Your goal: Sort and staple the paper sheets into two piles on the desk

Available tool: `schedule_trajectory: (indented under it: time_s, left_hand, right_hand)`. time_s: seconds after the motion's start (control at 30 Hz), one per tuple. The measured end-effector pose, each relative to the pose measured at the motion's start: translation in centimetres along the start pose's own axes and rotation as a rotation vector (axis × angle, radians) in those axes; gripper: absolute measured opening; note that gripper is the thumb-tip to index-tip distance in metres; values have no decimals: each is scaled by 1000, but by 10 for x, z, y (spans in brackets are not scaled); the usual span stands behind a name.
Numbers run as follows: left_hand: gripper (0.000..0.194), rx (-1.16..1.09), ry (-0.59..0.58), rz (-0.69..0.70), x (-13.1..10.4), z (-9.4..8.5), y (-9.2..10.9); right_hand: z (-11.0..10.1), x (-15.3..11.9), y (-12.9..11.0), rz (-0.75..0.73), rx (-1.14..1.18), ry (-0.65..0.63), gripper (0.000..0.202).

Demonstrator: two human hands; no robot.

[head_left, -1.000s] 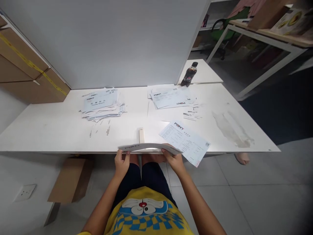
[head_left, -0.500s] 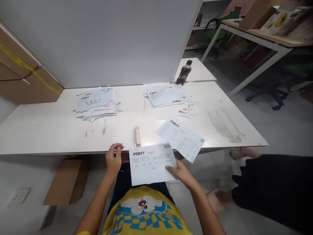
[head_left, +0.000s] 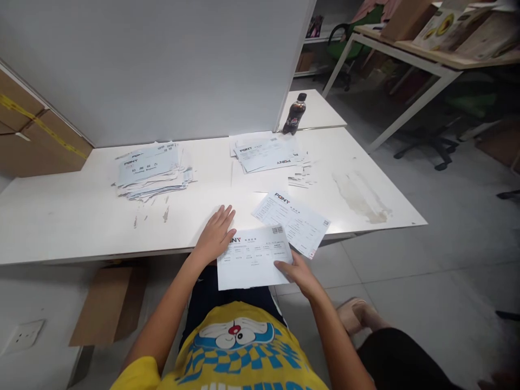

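Observation:
My left hand (head_left: 216, 232) lies palm down at the table's front edge, its fingers stretched out and slightly apart. It covers the spot of the small cream stapler, which is hidden now. My right hand (head_left: 299, 273) grips the right edge of a white PONY paper (head_left: 254, 268), thumb on top. That paper is held over my lap, its top edge at the table edge and its top left corner beside my left hand. A second printed sheet (head_left: 294, 222) lies slanted behind it, partly over the edge.
On the white table (head_left: 81, 227) are a left paper stack (head_left: 150, 168), a right paper stack (head_left: 266, 154) and a dark drink bottle (head_left: 294, 115). Cardboard boxes (head_left: 52, 143) stand at the left. A person's leg (head_left: 365, 317) shows at lower right.
My left hand has moved forward and right onto the table, over the stapler, and its fingers have spread. The view has shifted slightly. The person at the right has moved lower in view.

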State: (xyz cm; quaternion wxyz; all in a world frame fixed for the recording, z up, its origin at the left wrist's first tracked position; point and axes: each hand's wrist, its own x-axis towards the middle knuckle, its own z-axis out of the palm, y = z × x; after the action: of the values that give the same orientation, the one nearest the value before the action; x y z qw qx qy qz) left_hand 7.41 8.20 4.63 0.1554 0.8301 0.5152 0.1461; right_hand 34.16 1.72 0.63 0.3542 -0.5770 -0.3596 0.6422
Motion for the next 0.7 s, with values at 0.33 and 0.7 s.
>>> schedule_trajectory:
  time_s: [0.33, 0.7]
  left_hand:
    - [54, 63, 57, 27, 0, 19, -3]
    - [47, 98, 159, -5, -2, 31, 0]
  right_hand:
    - [6, 8, 0, -55, 0, 41, 47]
    - [12, 10, -1, -171, -179, 69, 40]
